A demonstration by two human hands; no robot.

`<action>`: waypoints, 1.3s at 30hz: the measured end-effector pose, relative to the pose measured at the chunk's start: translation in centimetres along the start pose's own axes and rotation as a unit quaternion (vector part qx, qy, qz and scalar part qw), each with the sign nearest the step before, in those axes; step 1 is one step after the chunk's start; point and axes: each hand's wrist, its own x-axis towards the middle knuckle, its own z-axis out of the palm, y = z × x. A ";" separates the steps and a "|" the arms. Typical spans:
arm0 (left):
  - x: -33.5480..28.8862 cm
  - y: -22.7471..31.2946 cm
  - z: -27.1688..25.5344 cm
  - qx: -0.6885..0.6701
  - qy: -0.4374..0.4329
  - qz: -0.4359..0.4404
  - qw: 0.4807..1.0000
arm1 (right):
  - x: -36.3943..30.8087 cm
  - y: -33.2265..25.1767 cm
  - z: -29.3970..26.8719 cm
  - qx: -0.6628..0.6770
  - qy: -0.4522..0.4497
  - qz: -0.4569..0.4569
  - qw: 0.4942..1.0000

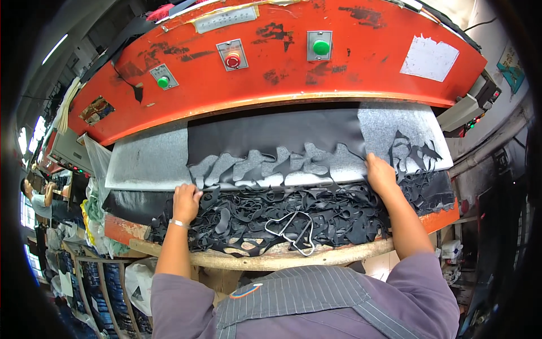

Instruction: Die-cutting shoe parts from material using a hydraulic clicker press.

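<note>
Taking the picture's centre as the clock's middle, a smooth, matt black sheet (276, 131) lies at 12 o'clock on a pale board (148, 148) with a fine, scuffed grain. The sheet's near edge is ragged, bitten into by rounded, lobed openings that show the board beneath.

The person's left hand (186, 203), at 8 o'clock, is curled narrow at the sheet's near corner; the right hand (381, 174), at 3 o'clock, is likewise narrow, at the opposite corner. Fingertips are largely hidden, so how firmly either one grips cannot be told.

Below, toward 6 o'clock, black scraps (333, 212) form a tangled heap of loops and ribbons. A thin, bare metal outline (304, 230) with curved sides rests on it at about half past 5, before a worn wooden rail (333, 256). More cut remnants (402, 150) lie near 3 o'clock.

The red painted beam (361, 70) at 12 o'clock, chipped and smeared, covers the sheet's far edge. A co-worker (42, 200) at 9 o'clock is small and distorted, their handwork unclear.
</note>
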 end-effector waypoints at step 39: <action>2.6 20.0 3.0 -0.075 -0.439 0.431 0.785 | 1.5 -4.7 -5.2 0.244 0.052 -0.009 0.968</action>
